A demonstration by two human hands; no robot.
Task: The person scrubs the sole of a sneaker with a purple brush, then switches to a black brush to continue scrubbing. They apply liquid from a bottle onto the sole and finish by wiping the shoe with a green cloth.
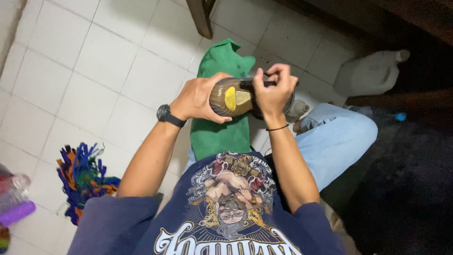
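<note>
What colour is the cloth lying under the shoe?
The cloth is plain green, seen best in the head view; the shoe is above it.

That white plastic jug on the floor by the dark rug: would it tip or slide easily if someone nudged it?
The white plastic jug seems to lie on its side on smooth tile, so it would probably slide or rock rather than tip. Its flattish body likely keeps it from rolling far. How full it is cannot be seen, so its weight is uncertain.
</note>
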